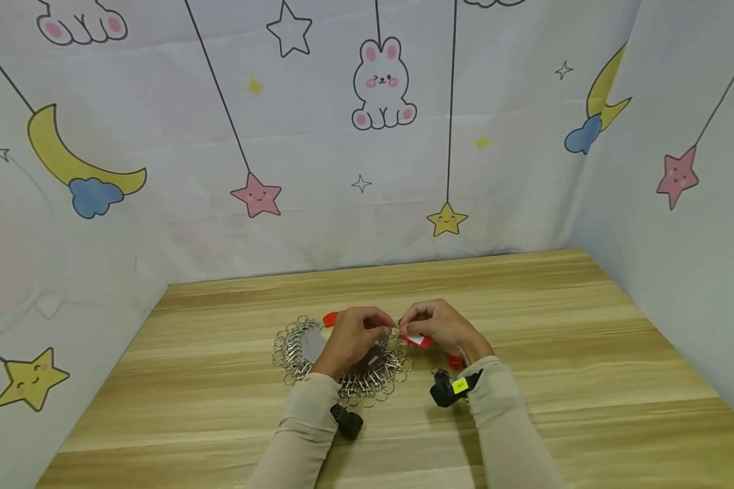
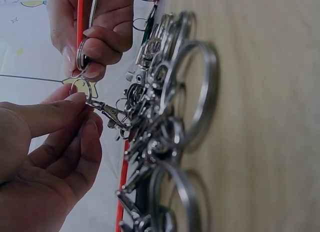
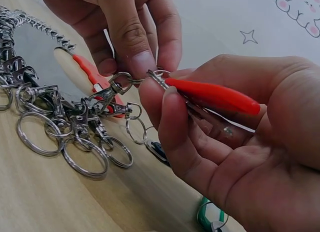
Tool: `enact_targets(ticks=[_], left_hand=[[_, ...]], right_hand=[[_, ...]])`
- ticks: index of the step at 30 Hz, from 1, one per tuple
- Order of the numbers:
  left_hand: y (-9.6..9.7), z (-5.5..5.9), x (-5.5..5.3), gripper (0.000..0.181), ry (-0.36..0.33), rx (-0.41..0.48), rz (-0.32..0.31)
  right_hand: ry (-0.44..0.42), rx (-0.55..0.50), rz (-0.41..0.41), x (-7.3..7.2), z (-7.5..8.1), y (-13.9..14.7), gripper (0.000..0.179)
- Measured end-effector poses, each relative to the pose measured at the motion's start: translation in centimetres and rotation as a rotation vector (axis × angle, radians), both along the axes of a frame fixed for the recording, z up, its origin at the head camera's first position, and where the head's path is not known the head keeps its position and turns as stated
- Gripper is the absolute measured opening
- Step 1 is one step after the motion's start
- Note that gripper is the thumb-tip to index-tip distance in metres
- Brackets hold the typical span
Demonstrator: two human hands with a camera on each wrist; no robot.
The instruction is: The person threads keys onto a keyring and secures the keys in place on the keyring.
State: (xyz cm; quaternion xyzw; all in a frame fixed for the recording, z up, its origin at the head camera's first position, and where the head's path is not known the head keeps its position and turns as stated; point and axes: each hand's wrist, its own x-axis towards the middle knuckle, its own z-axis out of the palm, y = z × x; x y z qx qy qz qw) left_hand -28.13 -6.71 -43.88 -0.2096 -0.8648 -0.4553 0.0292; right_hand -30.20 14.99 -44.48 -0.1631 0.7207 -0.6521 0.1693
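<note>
My left hand (image 1: 356, 339) pinches a split ring (image 2: 80, 90) between thumb and fingertips. That ring hangs on a swivel clasp (image 2: 111, 113), one of several silver clasps with rings set around a grey round plate (image 1: 310, 345). My right hand (image 1: 445, 331) grips a red key tag (image 3: 215, 95) with a white face and its small metal ring (image 3: 159, 79). Thumb and fingers pinch close to that ring, right at the ring in my left hand. A thin silver piece (image 2: 93, 14) lies alongside the tag within my right hand. The fingertips of both hands meet over the clasps' edge.
Another red tag (image 1: 330, 318) lies by the far edge of the plate. More red (image 1: 455, 362) shows under my right wrist, and a green tag (image 3: 202, 212) lies on the wooden table (image 1: 587, 380). A printed cloth wall (image 1: 318, 136) stands behind.
</note>
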Motion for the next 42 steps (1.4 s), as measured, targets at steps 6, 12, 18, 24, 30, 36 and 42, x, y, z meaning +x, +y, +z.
enact_targets(ticks=[6, 12, 18, 24, 30, 36, 42], left_hand=[[-0.01, 0.18, 0.08, 0.015, 0.015, -0.001, -0.029], [-0.01, 0.16, 0.07, 0.015, 0.019, -0.016, -0.025], [-0.09, 0.07, 0.04, 0.015, 0.022, -0.021, -0.029], [0.02, 0.04, -0.01, 0.014, 0.024, -0.031, -0.026], [0.25, 0.15, 0.04, 0.013, 0.021, -0.037, -0.028], [0.40, 0.06, -0.02, 0.013, 0.004, -0.042, -0.023], [0.48, 0.08, -0.02, 0.011, -0.033, -0.044, -0.003]], right_hand=[[-0.002, 0.002, -0.025, -0.01, -0.18, -0.39, 0.008], [0.033, 0.058, -0.052, -0.02, -0.25, -0.54, 0.008], [0.055, 0.085, -0.062, -0.14, -0.44, -0.75, 0.009], [0.056, 0.102, -0.067, -0.16, -0.42, -0.72, 0.009], [0.069, 0.118, -0.073, -0.08, -0.31, -0.64, 0.009], [0.080, 0.117, -0.068, -0.07, -0.40, -0.73, 0.007], [0.073, 0.099, -0.053, -0.16, -0.50, -0.89, 0.006]])
